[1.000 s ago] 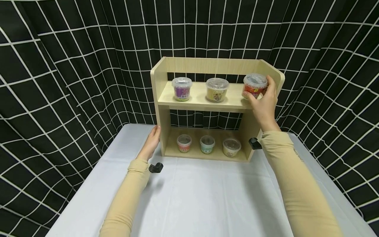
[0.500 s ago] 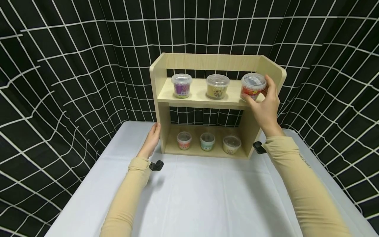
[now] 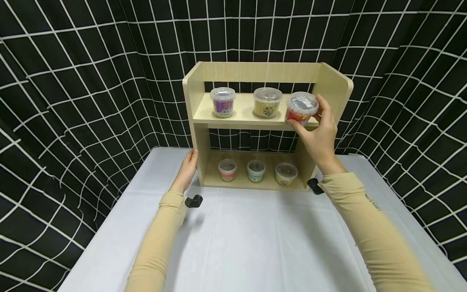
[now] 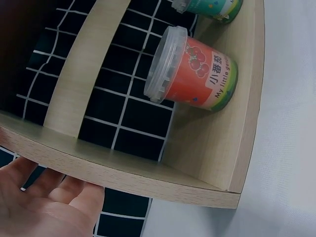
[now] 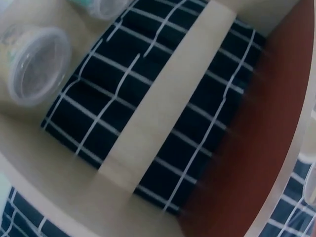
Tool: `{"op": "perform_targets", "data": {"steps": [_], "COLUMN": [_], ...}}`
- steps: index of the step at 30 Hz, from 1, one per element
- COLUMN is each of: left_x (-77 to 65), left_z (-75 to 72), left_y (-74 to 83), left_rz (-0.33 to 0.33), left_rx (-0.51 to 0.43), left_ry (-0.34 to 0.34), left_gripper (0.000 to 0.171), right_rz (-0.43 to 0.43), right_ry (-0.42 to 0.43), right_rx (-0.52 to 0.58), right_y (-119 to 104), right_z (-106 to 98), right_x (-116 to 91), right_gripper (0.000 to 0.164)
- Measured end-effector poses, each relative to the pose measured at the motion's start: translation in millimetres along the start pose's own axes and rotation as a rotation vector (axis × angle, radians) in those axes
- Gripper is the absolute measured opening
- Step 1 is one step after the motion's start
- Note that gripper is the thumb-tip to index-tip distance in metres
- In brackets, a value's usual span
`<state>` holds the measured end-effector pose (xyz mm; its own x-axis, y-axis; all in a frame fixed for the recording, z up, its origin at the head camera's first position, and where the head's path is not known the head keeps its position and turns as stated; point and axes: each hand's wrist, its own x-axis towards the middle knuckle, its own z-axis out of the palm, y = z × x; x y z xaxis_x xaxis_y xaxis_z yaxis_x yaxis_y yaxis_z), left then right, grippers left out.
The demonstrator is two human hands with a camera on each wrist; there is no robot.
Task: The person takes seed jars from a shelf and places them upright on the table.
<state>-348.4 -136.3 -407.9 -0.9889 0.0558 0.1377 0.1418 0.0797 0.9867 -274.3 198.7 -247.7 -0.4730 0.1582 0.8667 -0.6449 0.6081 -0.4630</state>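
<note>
The right wrist view is blurred, showing only shelf boards. The right hand (image 3: 320, 136) grips the red cup (image 3: 301, 109) at the upper shelf's front edge, at 3 o'clock from the yellow cup (image 3: 267, 103). The left hand (image 3: 187, 170), fingers relaxed, rests against the wooden rack (image 3: 197, 117).

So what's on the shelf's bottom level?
Three lidded tubs on the lower shelf: red-labelled tub, teal tub, yellow tub. Their contents are hidden by labels and lids.
</note>
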Motion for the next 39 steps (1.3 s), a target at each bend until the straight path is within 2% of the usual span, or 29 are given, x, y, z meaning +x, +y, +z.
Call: {"op": "perform_targets", "data": {"steps": [6,13,19,22,29,31,36,39], "left_x": [1.5,1.1,2.0,2.6,1.4,1.0,-7.1,-6.9], "left_z": [-0.5,-1.7,-0.9,-0.6,-1.4,-1.5,1.1,0.6], "left_y": [-1.6,-2.0,-2.4,-3.1,-2.2,-1.4,12.1,11.4], "left_rz": [0.003,-0.011,0.000,0.004,-0.007,-0.007,-0.016,-0.024], "left_rx": [-0.011,-0.012,-0.006,0.007,0.002,-0.002,-0.031,-0.031], "left_ry": [0.001,0.006,0.004,-0.003,0.008,0.005,-0.035,-0.042], "left_gripper": [0.070,0.069,0.067,0.066,0.066,0.067,0.060,0.060], "right_rz": [-0.039,-0.089,-0.094,-0.085,-0.059,-0.066,-0.063,-0.045], "right_ry": [-0.018,-0.043,-0.095,-0.117,-0.180,-0.185,-0.190,-0.207], "right_rx": [0.068,0.117,0.120,0.139,0.151,0.150,0.158,0.173], "right_y": [-19.6,-19.8,-21.3,-19.0,4.6,6.2,7.9,7.5], "right_z": [8.5,23.6,36.7,43.8,66.2,70.2,77.3,81.4], "right_x": [-11.8,-28.8,-44.0,-51.1,-67.8,-71.5,-82.2,-90.3], "right_gripper": [0.071,0.073,0.074,0.074,0.080,0.081,0.080,0.080]}}
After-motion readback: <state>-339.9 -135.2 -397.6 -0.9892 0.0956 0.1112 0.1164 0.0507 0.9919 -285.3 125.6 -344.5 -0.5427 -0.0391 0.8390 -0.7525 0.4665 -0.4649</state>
